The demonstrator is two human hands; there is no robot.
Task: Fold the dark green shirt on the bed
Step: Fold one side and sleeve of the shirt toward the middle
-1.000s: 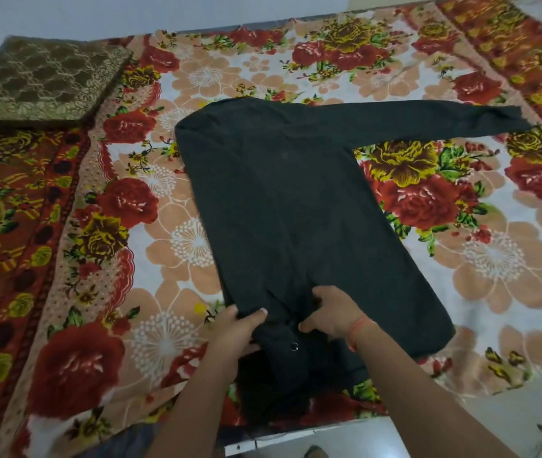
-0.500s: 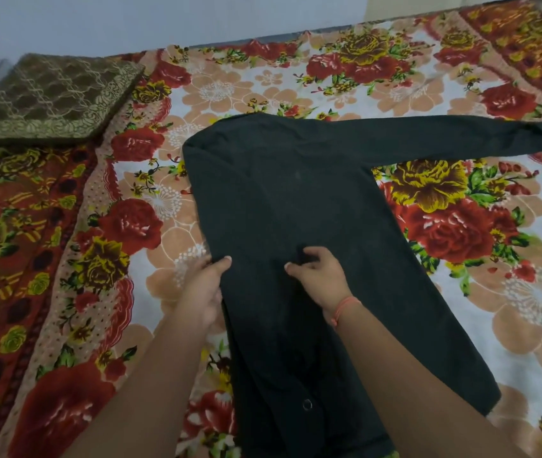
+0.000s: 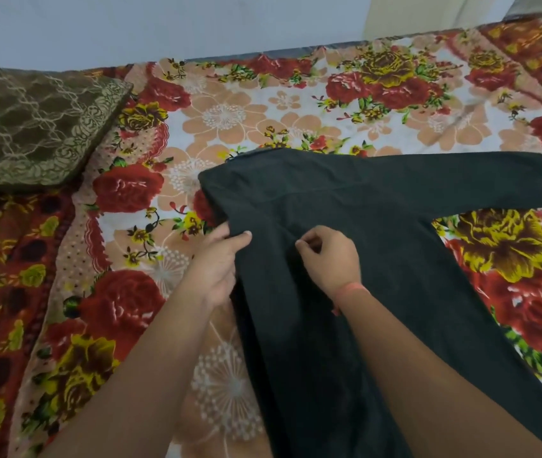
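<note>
The left hand [image 3: 217, 259] grips the left edge of the dark green shirt [image 3: 378, 233], thumb on top and fingers curled under the cloth, while the right hand [image 3: 329, 259], an orange band [image 3: 352, 288] at its wrist, pinches the fabric just beside it. The shirt lies flat on the bed's flowered cover [image 3: 256, 114], one sleeve [image 3: 468, 181] stretched out to the right edge of view. Both forearms hide part of its lower body, and a brown patterned cushion [image 3: 34, 127] sits well apart at the far left.
</note>
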